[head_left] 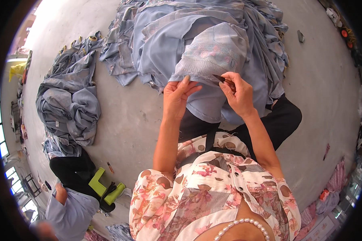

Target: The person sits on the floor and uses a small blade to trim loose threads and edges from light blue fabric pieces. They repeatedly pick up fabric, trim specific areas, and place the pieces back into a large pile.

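Right, your left hand has thumb and fingers pinched together on the lower edge of the light blue patterned fabric, at its left corner; the other fingertips fan out to the right. Your right hand has its fingers closed round a small dark pointed tool, tip aimed left, just beside the same edge. Can't tell if the tip touches the cloth; the grip covers the rest of it, so exact type unclear.

The patterned fabric sits straight ahead of you, over the near side of a big blue fabric heap, with a ribbed-looking band and pink-and-teal print above the edge. Plain blue cloth hangs below it, between your black-trousered legs.

Second blue fabric pile lies to your left on the grey floor, well apart from your hands. Near its lower end, a co-worker in a pale blue shirt sits beside a lime-green angular object; a small slim tool lies just beside that.
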`<state>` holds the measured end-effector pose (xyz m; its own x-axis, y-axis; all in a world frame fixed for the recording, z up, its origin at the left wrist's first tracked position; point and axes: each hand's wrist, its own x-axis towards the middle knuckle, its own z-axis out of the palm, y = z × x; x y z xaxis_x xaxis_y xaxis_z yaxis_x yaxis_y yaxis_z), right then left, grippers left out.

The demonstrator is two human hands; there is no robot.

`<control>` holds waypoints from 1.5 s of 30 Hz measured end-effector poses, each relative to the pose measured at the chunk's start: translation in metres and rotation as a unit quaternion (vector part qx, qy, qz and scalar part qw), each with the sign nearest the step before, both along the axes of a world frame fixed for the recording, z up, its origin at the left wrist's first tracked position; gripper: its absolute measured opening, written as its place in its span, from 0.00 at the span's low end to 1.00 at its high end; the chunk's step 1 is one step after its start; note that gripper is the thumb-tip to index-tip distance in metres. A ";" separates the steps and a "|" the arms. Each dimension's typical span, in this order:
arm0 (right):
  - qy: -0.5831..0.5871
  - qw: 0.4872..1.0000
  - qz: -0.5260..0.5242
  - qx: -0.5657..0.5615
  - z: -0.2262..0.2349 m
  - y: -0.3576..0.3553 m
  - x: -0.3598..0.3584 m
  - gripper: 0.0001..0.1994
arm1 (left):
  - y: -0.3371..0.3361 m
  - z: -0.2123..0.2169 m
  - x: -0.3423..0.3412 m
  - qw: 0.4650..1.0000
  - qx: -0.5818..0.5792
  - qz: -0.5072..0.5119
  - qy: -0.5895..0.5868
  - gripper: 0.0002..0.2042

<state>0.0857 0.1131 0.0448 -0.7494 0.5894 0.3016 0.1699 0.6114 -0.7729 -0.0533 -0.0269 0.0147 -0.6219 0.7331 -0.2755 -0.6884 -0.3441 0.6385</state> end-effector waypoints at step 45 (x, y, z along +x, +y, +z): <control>0.044 0.998 -0.002 -0.046 0.013 0.018 -0.024 0.12 | 0.008 0.020 -0.004 0.996 -0.015 0.007 0.091 0.12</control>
